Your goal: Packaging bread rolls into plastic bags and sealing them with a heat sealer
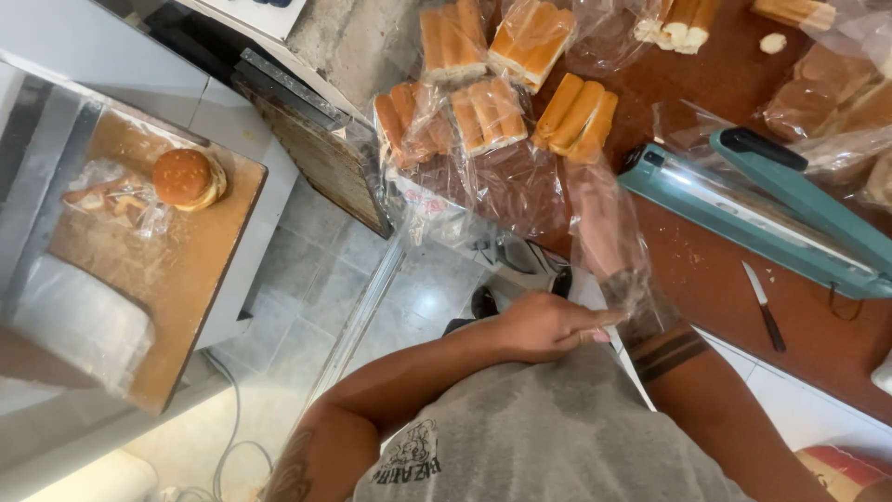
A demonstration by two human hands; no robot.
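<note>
Crinkly clear plastic bag (604, 232) sheathes the right hand (602, 218); left hand (548, 325) fingers pinch its rim.

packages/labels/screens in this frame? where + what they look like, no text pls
Clear plastic bag: pulled over the right hand, above the brown table; left hand holds its mouth.
Bagged long buns: clear crinkled bags, golden rolls, table's far edge.
Loose buns: unbagged, beside them.
Bag sealer: teal, long bar, right.
Clear bag: small board, left, by round bun.
No screens.
</note>
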